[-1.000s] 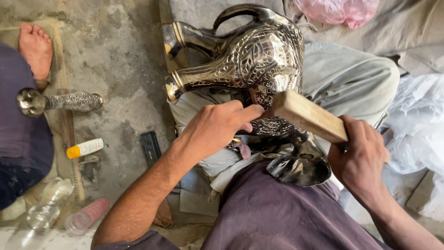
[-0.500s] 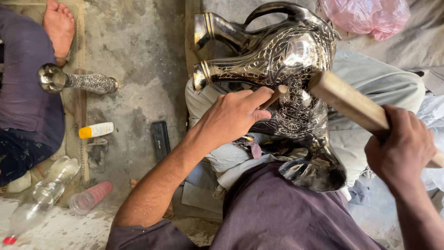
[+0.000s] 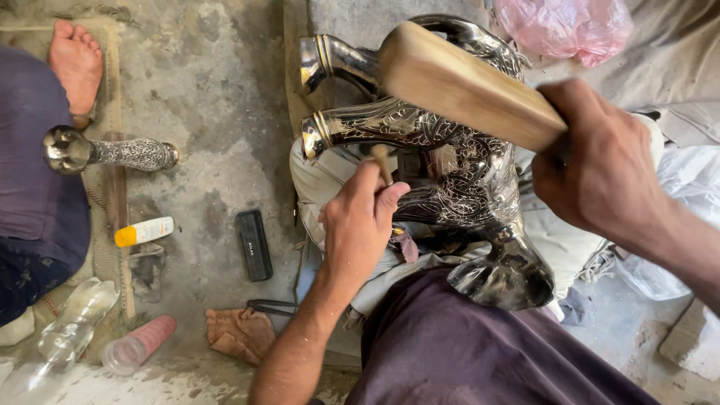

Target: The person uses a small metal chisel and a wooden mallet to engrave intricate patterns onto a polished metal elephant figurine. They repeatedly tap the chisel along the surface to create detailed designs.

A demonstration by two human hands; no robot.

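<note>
A large engraved silver-coloured metal jug (image 3: pixel 457 172) lies on its side across my lap, its two spouts pointing left and its foot toward me. My left hand (image 3: pixel 360 221) grips a small chisel (image 3: pixel 382 159), whose tip rests on the jug's body near the lower spout. My right hand (image 3: pixel 600 161) holds a thick wooden mallet block (image 3: pixel 461 82) raised above the jug, apart from the chisel.
Another person's bare foot (image 3: pixel 75 64) and dark clothing are at the left, beside a small engraved metal vase (image 3: pixel 112 152) lying on the concrete floor. Near it lie a white and orange tube (image 3: pixel 144 232), a black block (image 3: pixel 253 244), plastic bottles (image 3: pixel 79 319), a rag (image 3: pixel 240 334). A pink bag (image 3: pixel 566 26) sits top right.
My right hand has lifted the wooden mallet up and away from the chisel. The view has shifted, with the jug now more central. My left hand still holds the chisel against the jug.
</note>
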